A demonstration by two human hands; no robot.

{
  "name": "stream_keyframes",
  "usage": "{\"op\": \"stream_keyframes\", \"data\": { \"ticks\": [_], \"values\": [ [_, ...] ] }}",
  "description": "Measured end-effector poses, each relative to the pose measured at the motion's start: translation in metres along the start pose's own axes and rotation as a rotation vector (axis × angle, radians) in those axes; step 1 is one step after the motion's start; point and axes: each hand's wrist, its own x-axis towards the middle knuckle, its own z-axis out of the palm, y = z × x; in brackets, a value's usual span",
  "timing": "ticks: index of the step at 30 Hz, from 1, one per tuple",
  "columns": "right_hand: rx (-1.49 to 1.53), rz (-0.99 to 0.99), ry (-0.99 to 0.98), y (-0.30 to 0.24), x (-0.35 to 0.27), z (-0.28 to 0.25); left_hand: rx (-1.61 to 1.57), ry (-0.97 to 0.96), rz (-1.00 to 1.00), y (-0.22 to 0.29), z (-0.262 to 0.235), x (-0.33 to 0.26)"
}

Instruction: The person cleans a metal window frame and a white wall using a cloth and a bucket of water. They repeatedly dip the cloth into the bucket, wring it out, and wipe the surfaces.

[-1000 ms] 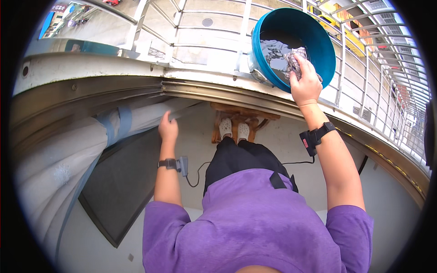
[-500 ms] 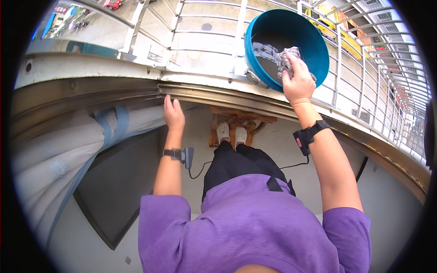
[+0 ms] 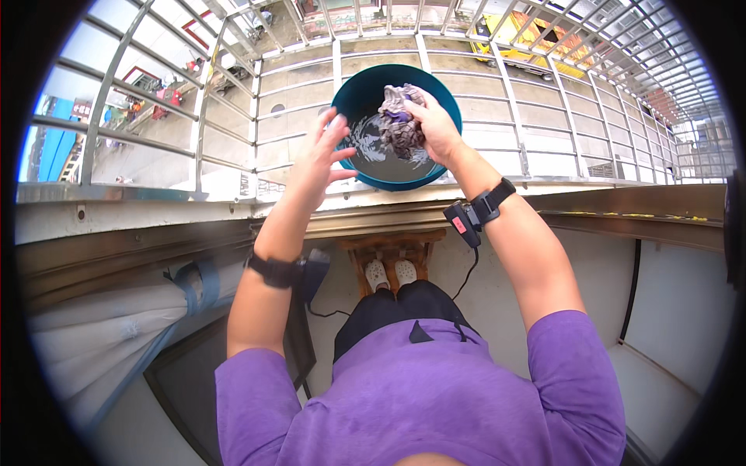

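Observation:
A teal bucket (image 3: pixel 448 101) with murky water inside stands on the bars of the window cage, just past the sill. Over the water my right hand (image 3: pixel 437 130) grips a crumpled, wet, grey-purple cloth (image 3: pixel 400 124). My left hand (image 3: pixel 317 159) is at the bucket's left rim, fingers spread and somewhat blurred, holding nothing. Whether its fingertips touch the rim I cannot tell. Ripples and bright reflections show on the water below the cloth.
Metal bars (image 3: pixel 497 93) enclose the space beyond the sill, high above a street with a yellow vehicle (image 3: pixel 528 43). A metal window track (image 3: pixel 350 220) runs in front of me. My feet stand on a wooden stool (image 3: pixel 423 252). A tied curtain (image 3: pixel 132 334) hangs at left.
The cloth has come up in my right hand. My left hand has moved from the window track to the bucket, fingers spreading. The view has shifted, putting the bucket nearer the middle.

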Motion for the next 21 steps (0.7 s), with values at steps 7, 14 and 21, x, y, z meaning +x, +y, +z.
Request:
{"op": "stream_keyframes", "data": {
  "ticks": [7, 14, 21],
  "values": [
    [-1.415, -0.603, 0.167, 0.015, -0.003, -0.059, 0.794, -0.068, -0.072, -0.029, 0.052, 0.129],
    [-1.692, -0.536, 0.103, 0.031, -0.018, -0.069, 1.706, -0.514, -0.030, -0.067, 0.083, 0.198],
    [-1.663, -0.570, 0.079, 0.032, -0.019, -0.070, 1.917, -1.220, -0.138, -0.152, 0.053, 0.251]
  ]
}}
